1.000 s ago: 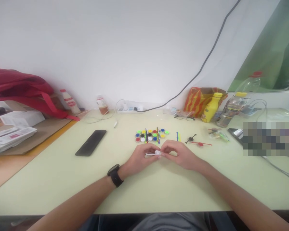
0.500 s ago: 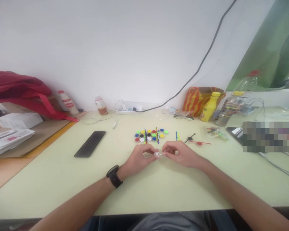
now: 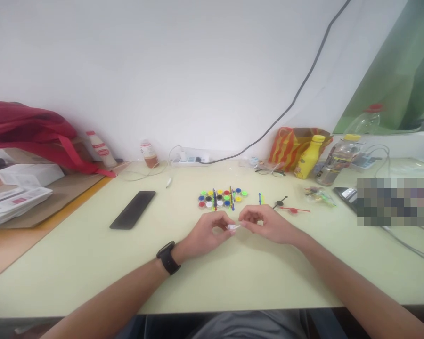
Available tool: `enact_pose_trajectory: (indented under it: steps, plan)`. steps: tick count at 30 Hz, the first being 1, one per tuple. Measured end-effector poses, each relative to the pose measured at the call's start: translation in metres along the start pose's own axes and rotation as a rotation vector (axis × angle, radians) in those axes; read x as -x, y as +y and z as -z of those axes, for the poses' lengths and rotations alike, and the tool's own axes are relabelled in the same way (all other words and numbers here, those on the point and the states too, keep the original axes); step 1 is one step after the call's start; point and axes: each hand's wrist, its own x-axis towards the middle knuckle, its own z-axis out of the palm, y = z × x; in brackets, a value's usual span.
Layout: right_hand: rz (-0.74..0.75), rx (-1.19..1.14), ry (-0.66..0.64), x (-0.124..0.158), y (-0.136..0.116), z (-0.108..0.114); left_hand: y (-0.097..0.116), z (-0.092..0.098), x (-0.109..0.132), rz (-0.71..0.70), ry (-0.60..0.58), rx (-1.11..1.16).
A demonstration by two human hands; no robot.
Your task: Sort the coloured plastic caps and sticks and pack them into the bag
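Note:
My left hand (image 3: 205, 234) and my right hand (image 3: 265, 225) meet over the pale yellow table (image 3: 92, 268), both pinched on a small white plastic piece with a thin stick (image 3: 232, 227). The left wrist wears a black watch (image 3: 168, 257). Just beyond the hands lies a cluster of several small coloured caps with coloured sticks (image 3: 222, 198). To its right lie a blue and green stick (image 3: 260, 198), a black stick piece (image 3: 280, 203) and a red stick piece (image 3: 294, 210).
A black phone (image 3: 133, 209) lies to the left. At the back stand a power strip (image 3: 191, 160), small bottles (image 3: 149, 154), a yellow bottle (image 3: 308, 157) and a striped bag (image 3: 292, 146). A red bag (image 3: 31, 132) and boxes are far left, cables far right.
The white stick stuck out to the left of my left hand a second ago; now only a short white bit shows between the fingertips. Both hands stay in nearly the same place.

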Motion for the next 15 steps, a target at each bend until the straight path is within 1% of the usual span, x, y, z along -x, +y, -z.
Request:
enact_pose_trajectory:
  steps: [6, 8, 10, 12, 15]
  plan:
    - [-0.005, -0.047, 0.095, -0.0039, 0.0067, 0.0018, 0.005, 0.0004, -0.005, 0.077, -0.016, 0.176]
    - [-0.003, -0.051, 0.16, -0.005, 0.0084, 0.0012, 0.005, 0.0013, -0.0068, 0.112, 0.015, 0.229]
    - [0.009, -0.015, 0.246, -0.0053, 0.0089, 0.0008, 0.0033, 0.0023, -0.0084, 0.143, 0.073, 0.291]
    - [0.033, 0.039, 0.302, -0.0042, 0.0083, 0.0007, 0.0007, 0.0035, -0.0095, 0.178, 0.13, 0.347]
    - [0.084, 0.082, 0.289, -0.0009, 0.0068, -0.0008, -0.0026, 0.0052, -0.0099, 0.216, 0.15, 0.416]
